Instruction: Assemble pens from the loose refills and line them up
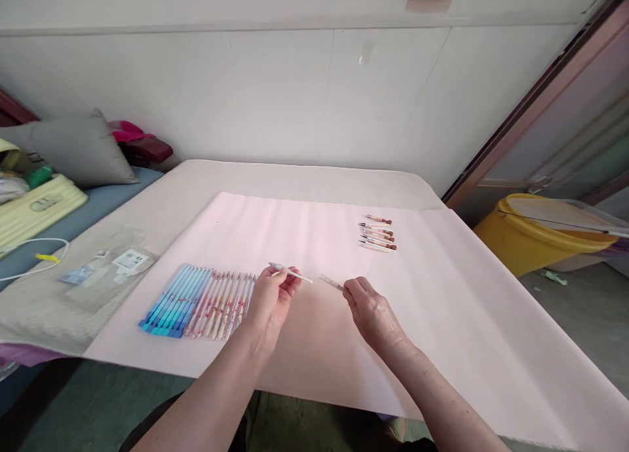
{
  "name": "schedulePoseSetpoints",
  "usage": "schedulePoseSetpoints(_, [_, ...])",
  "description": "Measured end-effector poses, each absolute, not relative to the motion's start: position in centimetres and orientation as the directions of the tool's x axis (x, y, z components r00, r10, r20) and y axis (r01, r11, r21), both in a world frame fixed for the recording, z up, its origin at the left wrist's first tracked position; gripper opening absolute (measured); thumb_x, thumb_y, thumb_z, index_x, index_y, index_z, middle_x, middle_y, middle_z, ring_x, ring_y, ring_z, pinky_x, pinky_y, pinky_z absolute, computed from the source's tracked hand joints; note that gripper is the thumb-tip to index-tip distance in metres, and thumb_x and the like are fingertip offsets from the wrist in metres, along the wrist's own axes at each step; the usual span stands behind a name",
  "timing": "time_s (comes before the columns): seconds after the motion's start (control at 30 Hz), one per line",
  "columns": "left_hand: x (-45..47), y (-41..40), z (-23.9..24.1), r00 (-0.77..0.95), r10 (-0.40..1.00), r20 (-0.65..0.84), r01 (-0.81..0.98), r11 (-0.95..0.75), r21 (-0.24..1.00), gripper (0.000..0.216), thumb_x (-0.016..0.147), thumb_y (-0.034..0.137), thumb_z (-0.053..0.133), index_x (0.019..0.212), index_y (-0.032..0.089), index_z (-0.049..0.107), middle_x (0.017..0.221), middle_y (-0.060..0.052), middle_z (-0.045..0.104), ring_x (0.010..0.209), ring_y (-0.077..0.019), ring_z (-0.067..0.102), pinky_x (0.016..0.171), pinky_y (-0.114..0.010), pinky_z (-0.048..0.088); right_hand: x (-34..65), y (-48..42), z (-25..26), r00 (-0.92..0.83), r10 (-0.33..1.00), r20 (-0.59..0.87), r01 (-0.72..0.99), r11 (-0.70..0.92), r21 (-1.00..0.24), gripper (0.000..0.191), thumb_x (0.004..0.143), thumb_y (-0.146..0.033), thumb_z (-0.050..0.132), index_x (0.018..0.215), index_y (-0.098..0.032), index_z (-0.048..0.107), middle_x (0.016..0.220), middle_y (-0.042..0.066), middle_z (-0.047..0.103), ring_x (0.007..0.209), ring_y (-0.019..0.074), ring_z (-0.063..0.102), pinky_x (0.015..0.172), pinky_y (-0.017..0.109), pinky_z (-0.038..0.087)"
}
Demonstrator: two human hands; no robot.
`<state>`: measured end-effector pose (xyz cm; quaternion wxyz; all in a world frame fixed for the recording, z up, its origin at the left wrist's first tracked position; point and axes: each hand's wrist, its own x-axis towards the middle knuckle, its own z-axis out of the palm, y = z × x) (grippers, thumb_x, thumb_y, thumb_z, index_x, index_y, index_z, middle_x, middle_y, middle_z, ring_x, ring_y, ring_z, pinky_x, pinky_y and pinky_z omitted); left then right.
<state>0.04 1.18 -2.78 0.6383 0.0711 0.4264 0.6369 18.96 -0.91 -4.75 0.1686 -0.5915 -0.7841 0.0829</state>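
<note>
My left hand (271, 300) pinches a thin white pen refill (291, 272) that points right, just above the pale pink sheet (442, 308). My right hand (369, 309) grips a clear pen barrel (332, 282) by one end, its tip aimed left toward the refill; the two parts are a short gap apart. To the left of my left hand lies a tidy row of pens (196, 301), blue ones on the left and pink-patterned ones on the right. A small pile of several pens with brown caps (378, 233) lies farther back on the right.
The sheet covers a beige table (295, 173) against a white wall. Clear plastic bags (103, 272) lie at the table's left edge. A grey pillow (73, 147) and a white cable (34, 259) sit further left. A yellow tub (535, 232) stands on the floor at right.
</note>
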Motion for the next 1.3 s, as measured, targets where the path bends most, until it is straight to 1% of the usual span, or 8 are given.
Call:
schedulePoseSetpoints(0.1, [-0.2, 1.3, -2.9, -0.190, 0.891, -0.413, -0.740, 0.146, 0.657, 0.015, 0.074, 0.001, 0.052, 0.071, 0.015, 0.049, 0.073, -0.005, 0.061, 0.072, -0.0141, 0.063, 0.070, -0.030, 0.053, 18.7, -1.6, -4.2, -0.302, 0.922, 0.244, 0.822, 0.381, -0.424, 0.011, 0.087, -0.014, 0.038, 0.084, -0.019, 0.047, 0.084, 0.003, 0.050, 0.066, 0.0125, 0.052, 0.056, 0.021, 0.039])
schedulePoseSetpoints(0.2, [0.2, 1.2, -3.1, -0.188, 0.902, -0.390, -0.717, 0.145, 0.682, 0.013, 0.074, 0.004, 0.054, 0.074, 0.016, 0.049, 0.075, -0.005, 0.061, 0.074, -0.0144, 0.063, 0.072, -0.032, 0.052, 18.5, -2.0, -4.1, -0.319, 0.907, 0.276, 0.775, 0.417, -0.474, 0.013, 0.087, -0.014, 0.036, 0.084, -0.019, 0.047, 0.084, 0.003, 0.049, 0.067, 0.0124, 0.052, 0.058, 0.021, 0.041])
schedulePoseSetpoints(0.43, [0.9, 1.0, -3.2, -0.192, 0.897, -0.397, -0.673, 0.174, 0.719, 0.012, 0.074, 0.006, 0.054, 0.075, 0.017, 0.050, 0.076, -0.005, 0.062, 0.074, -0.0137, 0.062, 0.072, -0.030, 0.052, 18.1, -2.6, -3.8, -0.277, 0.916, 0.289, 0.768, 0.392, -0.507, 0.014, 0.087, -0.015, 0.037, 0.084, -0.019, 0.051, 0.081, 0.003, 0.049, 0.065, 0.0120, 0.051, 0.059, 0.022, 0.040])
schedulePoseSetpoints(0.63, [1.9, 0.0, -3.3, -0.158, 0.910, -0.383, -0.569, 0.233, 0.789, 0.011, 0.072, 0.017, 0.062, 0.079, 0.017, 0.054, 0.089, -0.009, 0.064, 0.081, -0.0142, 0.061, 0.071, -0.026, 0.050, 17.6, -3.1, -3.6, -0.255, 0.919, 0.300, 0.735, 0.386, -0.558, 0.018, 0.088, -0.016, 0.036, 0.085, -0.018, 0.054, 0.079, 0.003, 0.051, 0.064, 0.0115, 0.051, 0.058, 0.021, 0.040])
schedulePoseSetpoints(0.9, [2.0, -0.4, -3.0, -0.124, 0.917, -0.379, -0.560, 0.251, 0.790, 0.016, 0.069, 0.020, 0.064, 0.080, 0.018, 0.053, 0.089, -0.008, 0.065, 0.077, -0.0126, 0.060, 0.071, -0.026, 0.048, 17.6, -2.9, -3.4, -0.163, 0.950, 0.268, 0.638, 0.308, -0.705, 0.022, 0.089, -0.022, 0.035, 0.082, -0.020, 0.056, 0.075, 0.002, 0.052, 0.061, 0.0117, 0.050, 0.059, 0.023, 0.041])
schedulePoseSetpoints(1.03, [2.0, -0.5, -2.8, -0.121, 0.926, -0.357, -0.539, 0.241, 0.807, 0.016, 0.070, 0.020, 0.064, 0.081, 0.018, 0.052, 0.089, -0.008, 0.065, 0.080, -0.0138, 0.060, 0.073, -0.028, 0.047, 17.6, -2.7, -3.5, -0.132, 0.964, 0.230, 0.604, 0.263, -0.753, 0.023, 0.089, -0.024, 0.037, 0.080, -0.020, 0.058, 0.073, 0.001, 0.052, 0.059, 0.0112, 0.052, 0.057, 0.023, 0.041])
schedulePoseSetpoints(1.23, [2.0, -0.5, -2.7, -0.121, 0.940, -0.320, -0.510, 0.218, 0.832, 0.018, 0.069, 0.022, 0.064, 0.083, 0.019, 0.052, 0.088, -0.008, 0.065, 0.082, -0.0141, 0.060, 0.078, -0.032, 0.045, 17.7, -2.6, -3.6, -0.150, 0.973, 0.177, 0.551, 0.231, -0.802, 0.025, 0.088, -0.025, 0.038, 0.077, -0.020, 0.060, 0.073, 0.000, 0.054, 0.057, 0.0104, 0.054, 0.056, 0.023, 0.041])
schedulePoseSetpoints(1.3, [2.1, -0.5, -2.7, -0.118, 0.946, -0.302, -0.496, 0.207, 0.843, 0.018, 0.069, 0.023, 0.064, 0.082, 0.018, 0.052, 0.088, -0.008, 0.066, 0.082, -0.0142, 0.059, 0.079, -0.032, 0.045, 17.7, -2.6, -3.7, -0.122, 0.983, 0.135, 0.512, 0.178, -0.841, 0.022, 0.086, -0.026, 0.040, 0.078, -0.020, 0.060, 0.071, 0.000, 0.055, 0.056, 0.0107, 0.054, 0.056, 0.023, 0.042])
